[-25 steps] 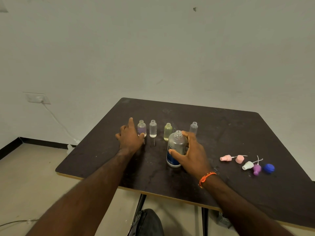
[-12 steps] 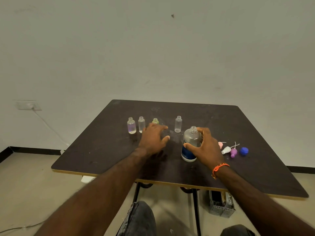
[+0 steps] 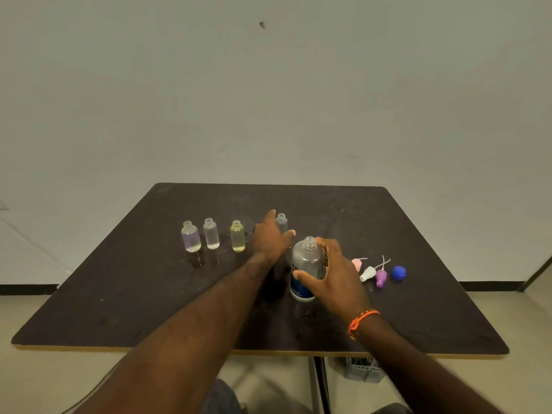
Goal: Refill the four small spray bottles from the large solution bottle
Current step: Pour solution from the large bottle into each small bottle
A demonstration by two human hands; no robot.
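Note:
Uncapped small bottles stand in a row on the dark table (image 3: 125, 294): a purple-tinted bottle (image 3: 191, 238), a clear bottle (image 3: 211, 234), a yellow-tinted bottle (image 3: 237, 236) and a fourth small bottle (image 3: 281, 222) at the right. My left hand (image 3: 271, 237) is spread just in front of and beside that fourth bottle, fingers apart; whether it touches is unclear. The large solution bottle (image 3: 307, 264), clear with a blue label and no cap, stands upright. My right hand (image 3: 331, 273) is wrapped around its right side.
Loose spray tops lie to the right of the large bottle: pink (image 3: 357, 263), white (image 3: 368, 273), purple (image 3: 380, 277), plus a blue cap (image 3: 398, 273). A grey crate (image 3: 363, 373) sits on the floor under the table's front edge.
My left hand has travelled right along the row, from the purple-tinted bottle to the rightmost small bottle. My right hand has stayed on the large bottle. The camera view shifted.

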